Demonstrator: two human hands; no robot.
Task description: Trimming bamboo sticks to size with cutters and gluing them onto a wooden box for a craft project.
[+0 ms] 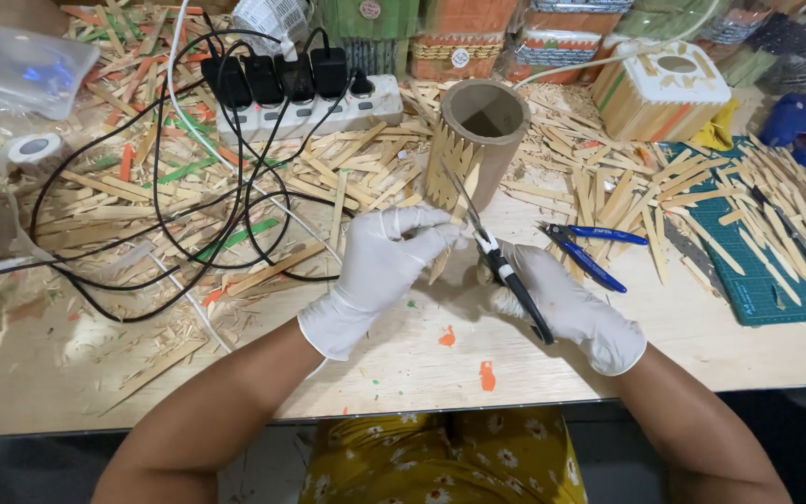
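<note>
Both of my hands wear white gloves. My left hand [386,261] pinches a short wooden stick piece [440,266] at the middle of the workbench. My right hand [562,308] grips black-handled tweezers [501,261], whose thin tips reach up to the wooden sticks glued on a cardboard tube [478,140]. The tube stands upright just behind my hands, open at the top, with sticks on its front left side.
Blue-handled cutters [590,247] lie right of my hands. A green cutting mat [757,271] with several pointed sticks is at the right. A white power strip [310,107] with black plugs and looping cables sits at the back left. Loose sticks cover the bench [403,364].
</note>
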